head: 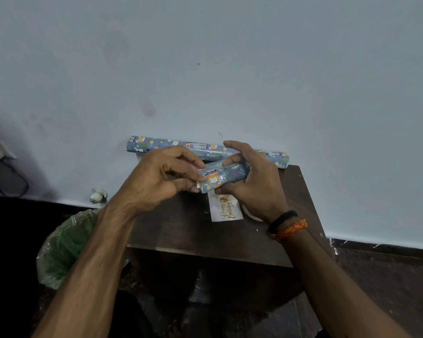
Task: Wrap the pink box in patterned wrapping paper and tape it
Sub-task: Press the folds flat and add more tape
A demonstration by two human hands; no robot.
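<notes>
Box (221,178) fully papered, no pink showing, held above table (181,230) centre. Right hand (252,181) wraps box; left hand (161,179) pinches 9 o'clock end flap. Roll (156,145) at 12. Likely left: end taping.

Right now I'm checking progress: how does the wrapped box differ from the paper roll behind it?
The wrapped box is short and blocky; the paper roll is a long tube. The box is held above the table by the left hand and right hand; the roll lies against the wall. Both show the same blue animal print.
</notes>
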